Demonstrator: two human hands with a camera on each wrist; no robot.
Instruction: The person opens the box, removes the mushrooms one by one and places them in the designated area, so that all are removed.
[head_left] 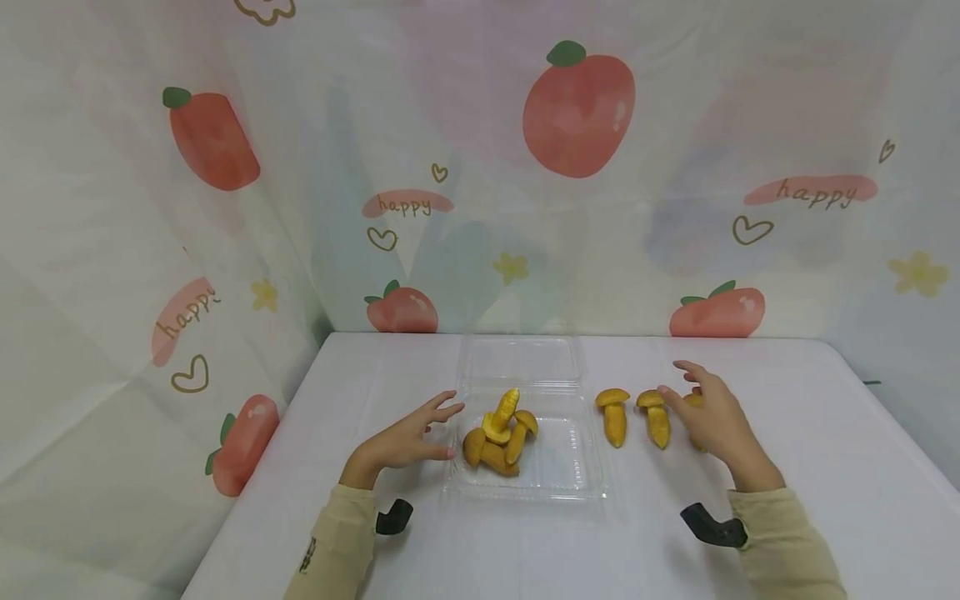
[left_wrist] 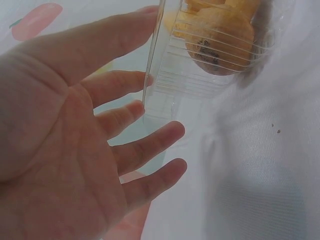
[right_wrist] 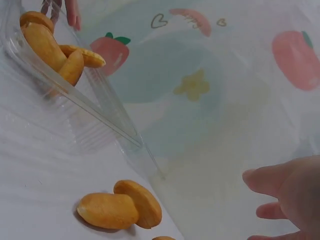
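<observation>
A clear plastic clamshell box (head_left: 558,454) lies with its lid folded back on the white table. Three yellow-brown mushrooms (head_left: 498,458) are heaped in its left half. My left hand (head_left: 408,435) is at the box's left rim, fingers spread and thumb near the wall; in the left wrist view the fingertips (left_wrist: 145,80) meet the clear edge. To the right of the box stands a row of mushrooms: one nearest the box (head_left: 615,418), a middle one (head_left: 656,421), and one partly hidden (head_left: 695,400) behind my right hand (head_left: 712,421). That hand hovers above the row, fingers apart, holding nothing.
The box's lid (head_left: 521,360) extends toward the back edge of the white table (head_left: 480,550). A printed cloth (head_left: 480,125) hangs behind and to the left. Black wrist mounts (head_left: 712,527) stick out from both sleeves.
</observation>
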